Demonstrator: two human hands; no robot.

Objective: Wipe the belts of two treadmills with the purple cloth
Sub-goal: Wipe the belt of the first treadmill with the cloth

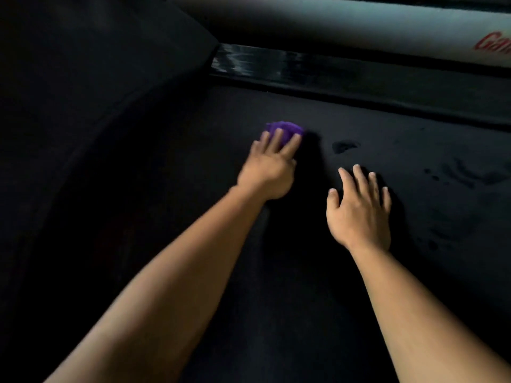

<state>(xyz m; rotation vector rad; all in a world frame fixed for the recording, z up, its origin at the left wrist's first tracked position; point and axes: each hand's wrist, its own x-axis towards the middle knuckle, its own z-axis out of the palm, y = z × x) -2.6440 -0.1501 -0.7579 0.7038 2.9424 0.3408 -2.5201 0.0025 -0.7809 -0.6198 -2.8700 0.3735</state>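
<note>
Two hands were over the treadmill belt [304, 286]. Left hand [266, 168] pressed the bunched purple cloth [284, 130] under straight fingers; cloth sat mid-belt. Right hand [359, 210] lay spread and empty alongside. Risk: cloth could slip from under flat fingers, skipping the smudges [344, 146]. Red lettering [495, 42] was cut off; gloom hid belt edges.

I see my left hand [269, 167] on the cloth [284, 129], which lies on the belt [401, 139] near the hood [96, 64] at its left. My right hand [359, 208] is over the belt, right of the left one and nearer me. The side rail [331, 64] runs along the belt's far edge.
</note>
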